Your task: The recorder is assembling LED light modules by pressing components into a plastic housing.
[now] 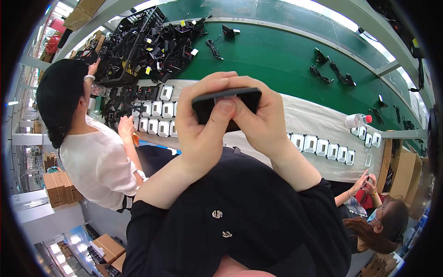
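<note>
The left hand (199, 124) and right hand (258, 122) are both gripping a flat black rectangular plastic casing (226, 105); white-framed square panels (154, 117) are lying at ten o'clock on the tabletop (295, 111).

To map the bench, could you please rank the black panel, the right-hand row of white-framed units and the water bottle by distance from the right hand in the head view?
1. Black panel, held in the right hand and left hand.
2. Row of white-framed units, on the bench to its right.
3. Water bottle, farther right.
</note>
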Demonstrator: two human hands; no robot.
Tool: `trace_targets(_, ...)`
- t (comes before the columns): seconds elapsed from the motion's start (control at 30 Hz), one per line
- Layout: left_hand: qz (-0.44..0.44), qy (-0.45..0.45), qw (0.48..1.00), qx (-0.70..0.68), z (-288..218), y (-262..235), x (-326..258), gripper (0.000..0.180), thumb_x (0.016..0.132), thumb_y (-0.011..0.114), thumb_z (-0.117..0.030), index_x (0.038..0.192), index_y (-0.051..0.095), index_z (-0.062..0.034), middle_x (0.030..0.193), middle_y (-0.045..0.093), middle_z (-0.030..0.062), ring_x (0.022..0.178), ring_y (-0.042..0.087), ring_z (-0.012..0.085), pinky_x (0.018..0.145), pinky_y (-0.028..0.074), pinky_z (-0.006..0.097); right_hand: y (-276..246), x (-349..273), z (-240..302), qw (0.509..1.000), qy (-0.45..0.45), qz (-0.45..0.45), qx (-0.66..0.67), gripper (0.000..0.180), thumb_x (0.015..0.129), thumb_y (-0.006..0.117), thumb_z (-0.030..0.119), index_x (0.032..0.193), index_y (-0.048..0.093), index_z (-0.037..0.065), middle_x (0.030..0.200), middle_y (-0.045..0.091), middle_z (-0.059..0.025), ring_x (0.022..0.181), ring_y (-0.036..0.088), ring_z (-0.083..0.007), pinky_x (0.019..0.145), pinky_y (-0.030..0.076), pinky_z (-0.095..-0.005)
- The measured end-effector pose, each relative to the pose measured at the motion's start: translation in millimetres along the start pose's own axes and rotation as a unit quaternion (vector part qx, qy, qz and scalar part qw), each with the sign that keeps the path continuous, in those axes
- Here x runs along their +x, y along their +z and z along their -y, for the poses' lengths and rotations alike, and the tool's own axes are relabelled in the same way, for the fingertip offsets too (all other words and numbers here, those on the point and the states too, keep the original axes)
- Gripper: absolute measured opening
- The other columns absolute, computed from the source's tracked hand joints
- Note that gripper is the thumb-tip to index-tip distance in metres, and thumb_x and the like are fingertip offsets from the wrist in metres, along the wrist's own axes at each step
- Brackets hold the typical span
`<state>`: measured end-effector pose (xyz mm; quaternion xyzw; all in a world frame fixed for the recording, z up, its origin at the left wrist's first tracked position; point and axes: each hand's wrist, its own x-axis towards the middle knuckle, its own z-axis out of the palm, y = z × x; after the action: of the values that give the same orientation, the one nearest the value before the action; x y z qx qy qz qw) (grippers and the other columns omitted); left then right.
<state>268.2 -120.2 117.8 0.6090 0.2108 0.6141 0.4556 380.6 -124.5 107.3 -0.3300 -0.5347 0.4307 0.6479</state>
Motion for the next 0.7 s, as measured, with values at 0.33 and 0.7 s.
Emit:
trace_targets(0.33,0.08,-0.436,0.896,0.012,-3.3,-75.8,-22.4,0.048,0.095,0.042,-0.033,0.134,0.032,-0.0087,0.132,0.038,0.0087,0.093,0.061,0.0194,0.069,0.049,0.028,-84.5,29.8,-43.8,0.955,0.292,-0.02,0.05,0.029,0.089,0.049,0.017,0.111,0.053,-0.001,0.093,0.063,-0.0106,0.082,0.063,-0.0181,0.075,0.05,-0.0295)
trace_targets(0.7,-0.024,-0.548,0.834,-0.062,41.2,-192.5,-109.3,0.031,0.093,0.049,-0.022,0.119,0.048,-0.0045,0.114,0.054,0.0053,0.092,0.059,0.0139,0.072,0.047,0.024,102.7,272.9,-259.3,0.966,0.064,0.251,0.003,0.032,0.084,0.061,0.014,0.112,0.054,0.0,0.111,0.057,-0.0116,0.094,0.058,-0.0205,0.079,0.049,-0.0299)
